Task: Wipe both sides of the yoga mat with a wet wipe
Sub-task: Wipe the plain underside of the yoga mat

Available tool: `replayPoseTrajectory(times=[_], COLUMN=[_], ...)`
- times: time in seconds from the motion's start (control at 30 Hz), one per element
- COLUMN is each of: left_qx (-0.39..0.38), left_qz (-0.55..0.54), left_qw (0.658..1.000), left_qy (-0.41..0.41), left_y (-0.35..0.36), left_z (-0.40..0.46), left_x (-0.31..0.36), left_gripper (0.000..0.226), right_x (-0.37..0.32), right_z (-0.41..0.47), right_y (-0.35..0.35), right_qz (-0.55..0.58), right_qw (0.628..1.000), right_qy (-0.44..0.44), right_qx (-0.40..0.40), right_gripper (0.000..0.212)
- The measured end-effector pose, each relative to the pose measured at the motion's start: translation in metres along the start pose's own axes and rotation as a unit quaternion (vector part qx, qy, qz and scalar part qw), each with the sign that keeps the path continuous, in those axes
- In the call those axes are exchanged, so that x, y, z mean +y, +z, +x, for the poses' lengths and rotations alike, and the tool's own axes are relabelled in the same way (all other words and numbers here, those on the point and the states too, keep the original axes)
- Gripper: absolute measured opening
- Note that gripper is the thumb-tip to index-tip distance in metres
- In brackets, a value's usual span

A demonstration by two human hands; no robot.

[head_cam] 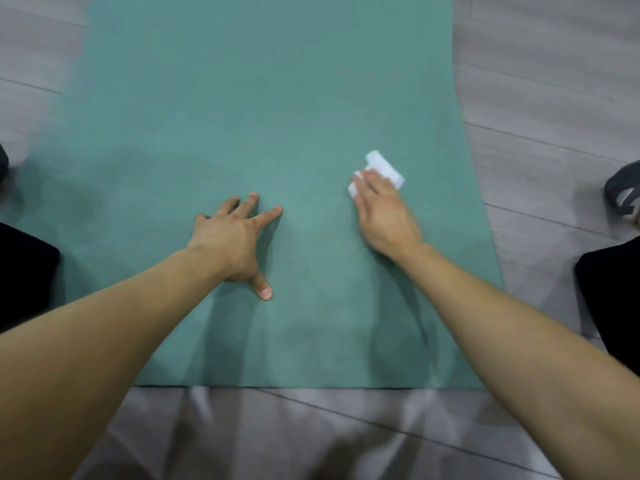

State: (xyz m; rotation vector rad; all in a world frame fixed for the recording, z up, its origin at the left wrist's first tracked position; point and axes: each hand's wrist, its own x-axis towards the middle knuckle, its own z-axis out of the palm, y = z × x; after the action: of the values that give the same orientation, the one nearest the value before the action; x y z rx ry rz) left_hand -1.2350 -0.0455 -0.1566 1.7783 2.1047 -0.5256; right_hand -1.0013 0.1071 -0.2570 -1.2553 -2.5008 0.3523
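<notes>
Teal-green textured yoga mat lies unrolled flat on the grey plank floor. The left hand braces it, fingers splayed wide. The right hand presses a folded white wet wipe under straight fingers near the mat's right edge. Wiping the upper side seems underway; next calls for even strokes across, flipping later.

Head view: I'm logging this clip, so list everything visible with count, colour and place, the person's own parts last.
yoga mat: one, teal green, flat on the floor, filling the centre
wet wipe: one, white, folded, on the mat's right part under the right fingers
floor: grey planks, around the mat
shoe: one, dark grey, right edge
left hand: fingers spread, pressing the mat
right hand: flat, pressing the wipe
</notes>
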Motion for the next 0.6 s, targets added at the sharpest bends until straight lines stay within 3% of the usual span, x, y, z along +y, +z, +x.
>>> replayPoseTrajectory(times=[0.1,0.2,0.27,0.37,0.5,0.6], left_qx=[0.006,0.009,0.007,0.007,0.025,0.064], left_qz=[-0.001,-0.002,-0.003,-0.002,-0.024,-0.062], left_qw=[1.0,1.0,1.0,1.0,0.999,0.996], left_qy=[0.004,0.006,0.004,0.003,-0.006,-0.006], left_y=[0.001,0.002,0.001,0.003,0.003,0.011], left_z=[0.0,0.001,0.002,0.001,-0.001,-0.01], left_x=[-0.002,-0.003,-0.003,-0.004,-0.008,-0.013], left_gripper=[0.161,0.16,0.16,0.163,0.171,0.165], right_x=[0.031,0.039,0.028,-0.03,-0.12,-0.094], right_z=[0.012,0.033,0.04,0.018,-0.03,-0.026], right_y=[-0.029,-0.034,-0.021,-0.004,0.025,0.017], right_qz=[-0.021,-0.019,-0.054,-0.01,-0.007,0.004], right_qw=[0.999,0.991,0.98,0.993,0.984,0.982], right_qy=[0.033,0.129,0.175,0.094,-0.134,-0.134], right_qx=[-0.007,-0.043,-0.073,-0.063,-0.12,-0.13], right_gripper=[0.049,0.087,0.087,0.073,0.064,0.064])
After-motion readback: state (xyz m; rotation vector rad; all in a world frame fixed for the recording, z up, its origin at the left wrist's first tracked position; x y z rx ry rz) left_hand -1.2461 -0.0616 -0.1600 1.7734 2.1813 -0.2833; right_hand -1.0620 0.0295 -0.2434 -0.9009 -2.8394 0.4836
